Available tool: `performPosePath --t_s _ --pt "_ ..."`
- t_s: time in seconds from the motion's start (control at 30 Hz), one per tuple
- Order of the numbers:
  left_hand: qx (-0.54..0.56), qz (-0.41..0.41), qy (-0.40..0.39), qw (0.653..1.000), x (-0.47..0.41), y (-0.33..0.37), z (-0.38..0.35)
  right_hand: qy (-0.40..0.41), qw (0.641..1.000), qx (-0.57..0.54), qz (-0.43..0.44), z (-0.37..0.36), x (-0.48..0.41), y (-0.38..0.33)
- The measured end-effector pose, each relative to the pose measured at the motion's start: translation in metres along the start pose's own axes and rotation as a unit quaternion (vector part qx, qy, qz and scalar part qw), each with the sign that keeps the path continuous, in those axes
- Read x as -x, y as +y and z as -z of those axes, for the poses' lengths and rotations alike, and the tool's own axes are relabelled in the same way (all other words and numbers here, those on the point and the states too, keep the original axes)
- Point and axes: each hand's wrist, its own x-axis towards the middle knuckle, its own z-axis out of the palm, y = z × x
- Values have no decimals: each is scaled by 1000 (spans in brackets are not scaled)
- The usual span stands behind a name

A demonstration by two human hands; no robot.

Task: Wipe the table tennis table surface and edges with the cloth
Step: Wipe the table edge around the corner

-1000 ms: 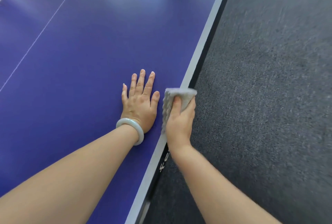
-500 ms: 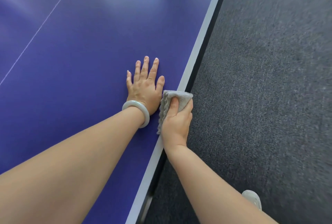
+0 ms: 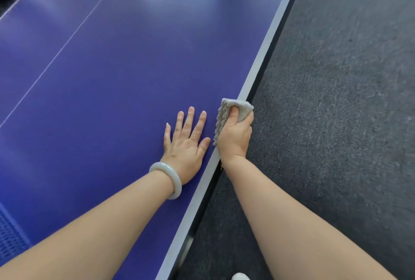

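The blue table tennis table fills the left of the head view, with a white border strip running along its right edge. My right hand grips a folded grey cloth wrapped over that edge, thumb on top of the cloth and fingers down the side. My left hand lies flat on the blue surface just left of the cloth, fingers straight and spread. A pale bangle circles the left wrist.
Dark grey carpet covers the floor to the right of the table. A thin white centre line crosses the blue top. Blue net mesh shows at the lower left. A white shoe tip peeks in at the bottom.
Both hands have stayed side by side while sliding along the table's right edge, with the cloth still held over the edge. The camera view shifted, bringing the net and a shoe tip into sight.
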Motion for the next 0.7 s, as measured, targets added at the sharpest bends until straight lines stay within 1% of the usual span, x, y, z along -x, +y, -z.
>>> performPosePath --t_s 0.1,0.17,0.27,0.37,0.5,0.57,0.63,0.7 --pt "1 2 -12 1000 -1 1 1 1 1000 -17 2 0 -4 0" --pt "8 0 -36 999 -2 1 6 -13 1000 -26 -5 4 6 7" --pt "14 -6 -55 998 -1 0 10 -44 998 -36 15 7 57 41" --pt "18 -6 -65 998 -1 4 13 -51 996 -64 18 6 93 69" --pt "35 -14 -78 996 -1 1 18 -39 999 -36 5 1 58 52" --pt "37 -15 -71 997 -2 0 16 -53 997 -61 5 2 22 34" --pt "33 -11 -61 998 -3 0 13 -50 996 -73 -4 5 -3 17" --pt "30 -9 -50 998 -3 -1 9 -43 997 -59 -6 5 4 19"
